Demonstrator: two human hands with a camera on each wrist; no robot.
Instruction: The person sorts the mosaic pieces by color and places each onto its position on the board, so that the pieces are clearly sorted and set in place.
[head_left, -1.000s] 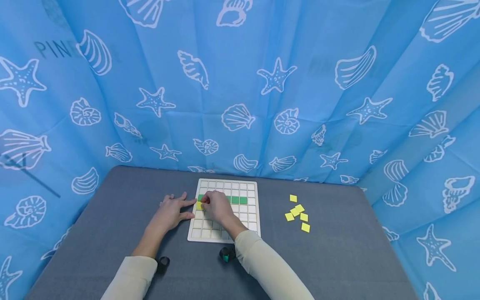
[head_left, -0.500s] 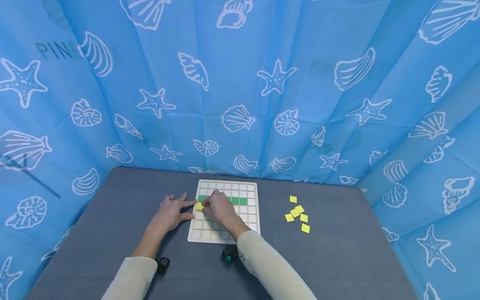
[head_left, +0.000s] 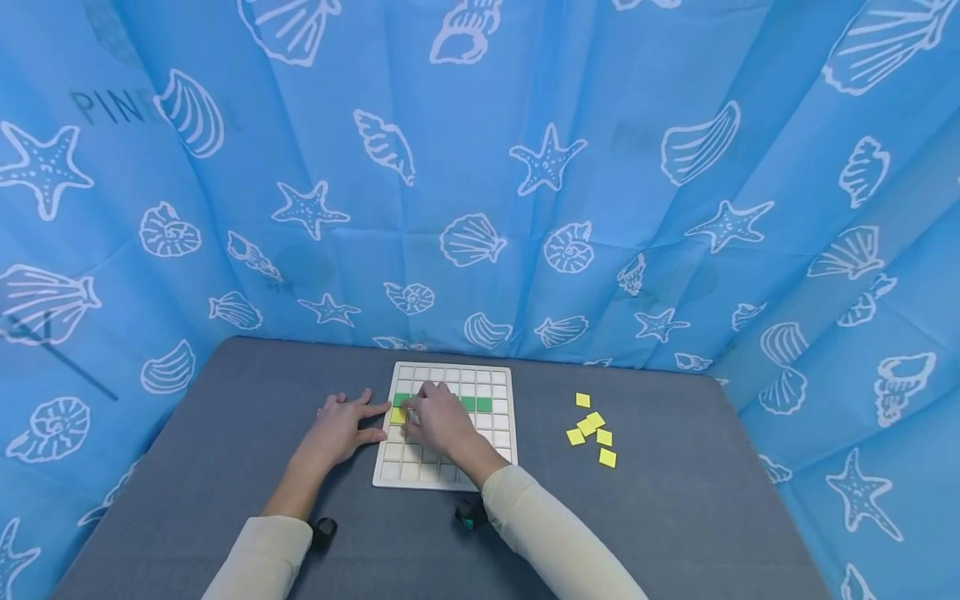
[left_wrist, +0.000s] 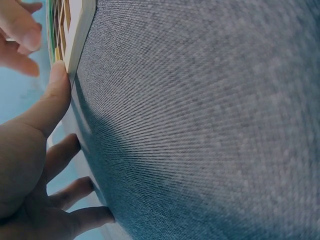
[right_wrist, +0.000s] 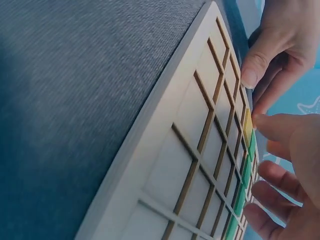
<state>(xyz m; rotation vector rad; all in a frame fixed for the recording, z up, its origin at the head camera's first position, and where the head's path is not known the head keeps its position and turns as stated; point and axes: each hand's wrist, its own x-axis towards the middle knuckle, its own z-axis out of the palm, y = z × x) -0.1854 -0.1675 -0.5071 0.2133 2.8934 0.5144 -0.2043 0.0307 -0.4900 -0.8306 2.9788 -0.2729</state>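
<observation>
Left hand [head_left: 336,427]: fingers extended, thumb touching board [head_left: 405,484].
Right hand [head_left: 441,421]: fingers loosely spread, gripping nothing, at yellow tile [head_left: 397,416].
Yellow tile: in board's left column, next to green tile [head_left: 401,400].

Smooth wooden board [right_wrist: 142,142], woven cloth [left_wrist: 200,125]

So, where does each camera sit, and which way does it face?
Head: on the head, facing forward and down to blue curtain, table and gridded board; left hand, right hand, sleeves show.
Left wrist: worn there, facing table and, partly, the board; left hand and right-hand fingers show.
Right wrist: worn there, facing across the board; both hands show.
Wrist views share board and hands.
</observation>
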